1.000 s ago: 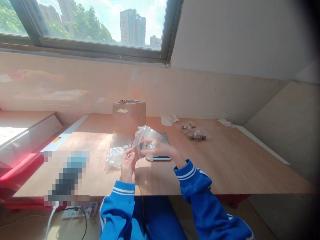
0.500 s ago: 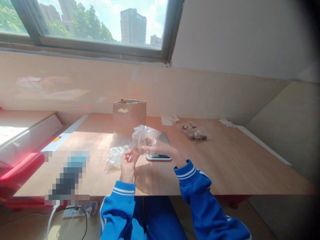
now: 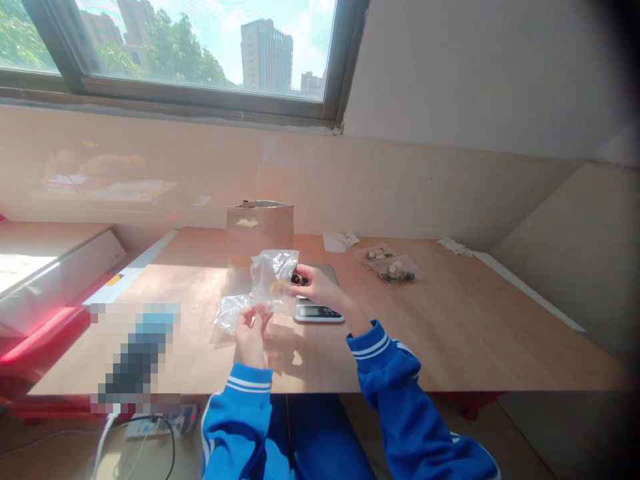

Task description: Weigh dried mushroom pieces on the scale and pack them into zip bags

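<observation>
Right hand [image 3: 317, 285] has shifted to the right edge of the bag [image 3: 270, 275], fingers pinching dark pieces [image 3: 299, 279], now exposed; left hand [image 3: 251, 333] pinches the bag's lower part.

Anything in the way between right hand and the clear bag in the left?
Nothing visible. The right hand, holding dark pieces, is at the edge of the clear bag, which the left hand grips lower down; contact unclear.
</observation>
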The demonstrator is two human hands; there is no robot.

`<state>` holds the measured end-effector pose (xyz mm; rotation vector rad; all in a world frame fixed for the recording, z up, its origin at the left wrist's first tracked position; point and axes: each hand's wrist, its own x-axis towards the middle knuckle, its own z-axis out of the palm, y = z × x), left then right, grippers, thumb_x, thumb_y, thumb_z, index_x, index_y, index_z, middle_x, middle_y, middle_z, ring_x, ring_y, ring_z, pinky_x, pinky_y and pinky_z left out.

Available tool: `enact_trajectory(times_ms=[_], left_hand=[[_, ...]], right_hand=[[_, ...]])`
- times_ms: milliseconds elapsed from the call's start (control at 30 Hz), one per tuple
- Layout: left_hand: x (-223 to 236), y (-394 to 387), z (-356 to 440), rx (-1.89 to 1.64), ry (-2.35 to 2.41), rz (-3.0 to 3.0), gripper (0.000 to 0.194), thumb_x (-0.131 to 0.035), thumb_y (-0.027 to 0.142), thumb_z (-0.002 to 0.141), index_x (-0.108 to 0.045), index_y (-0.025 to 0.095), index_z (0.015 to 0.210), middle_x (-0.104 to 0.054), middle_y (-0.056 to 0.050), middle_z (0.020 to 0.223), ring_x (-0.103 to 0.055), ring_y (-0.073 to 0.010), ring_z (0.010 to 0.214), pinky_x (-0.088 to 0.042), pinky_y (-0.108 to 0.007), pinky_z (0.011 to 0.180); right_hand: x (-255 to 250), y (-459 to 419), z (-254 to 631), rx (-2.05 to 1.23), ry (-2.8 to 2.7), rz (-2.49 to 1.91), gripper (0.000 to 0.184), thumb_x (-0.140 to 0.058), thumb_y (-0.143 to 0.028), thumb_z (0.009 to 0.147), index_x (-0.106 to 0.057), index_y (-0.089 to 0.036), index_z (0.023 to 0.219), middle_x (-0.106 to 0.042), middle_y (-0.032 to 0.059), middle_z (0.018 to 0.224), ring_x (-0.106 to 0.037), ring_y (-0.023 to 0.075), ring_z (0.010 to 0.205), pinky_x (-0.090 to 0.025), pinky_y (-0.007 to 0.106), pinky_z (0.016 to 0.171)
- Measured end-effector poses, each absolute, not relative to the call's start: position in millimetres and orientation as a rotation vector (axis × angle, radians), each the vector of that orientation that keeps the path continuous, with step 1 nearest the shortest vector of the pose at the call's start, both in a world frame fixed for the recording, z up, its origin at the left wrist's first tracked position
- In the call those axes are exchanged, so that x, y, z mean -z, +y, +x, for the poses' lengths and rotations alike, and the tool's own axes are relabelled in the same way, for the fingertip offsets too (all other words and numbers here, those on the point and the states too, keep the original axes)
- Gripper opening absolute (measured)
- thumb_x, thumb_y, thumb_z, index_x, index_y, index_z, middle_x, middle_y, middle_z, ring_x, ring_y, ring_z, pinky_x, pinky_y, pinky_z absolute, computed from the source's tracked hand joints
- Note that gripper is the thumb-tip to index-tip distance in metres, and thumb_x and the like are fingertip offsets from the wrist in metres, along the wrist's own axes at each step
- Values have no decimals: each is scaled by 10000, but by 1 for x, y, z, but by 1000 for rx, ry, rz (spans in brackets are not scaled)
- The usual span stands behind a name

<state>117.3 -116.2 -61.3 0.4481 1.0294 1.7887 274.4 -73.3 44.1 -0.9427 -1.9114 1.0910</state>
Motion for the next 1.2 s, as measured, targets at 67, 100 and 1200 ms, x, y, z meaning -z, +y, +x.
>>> enact_trajectory(times_ms=[67, 100, 1200], left_hand=[[63, -114, 114, -1831, 1028, 352, 314, -758, 287, 700, -554, 161, 902, -680, -13, 823, -684, -117, 696, -534, -202, 615], [64, -113, 112, -1856, 1030, 309, 270, -726, 264, 738, -544, 162, 908, -680, -12, 818, -684, -107, 706, -539, -204, 654], [70, -111, 108, -1847, 1100, 254, 107, -634, 169, 805, -536, 145, 840, -608, 11, 692, -590, -68, 593, -456, -165, 569]], right_hand=[[-48, -75, 276, -1136, -1880, -918, 366, -659, -449, 758, -622, -132, 936, -642, 40, 860, -578, 147, 753, -449, 253, 644], [-49, -75, 278, -1154, -1861, -923, 363, -665, -443, 751, -623, -133, 933, -644, 39, 859, -578, 144, 754, -447, 249, 641], [-109, 75, 217, -182, -1797, -849, 317, -577, -121, 734, -588, -112, 1050, -651, 117, 1074, -593, 186, 959, -445, 274, 867]])
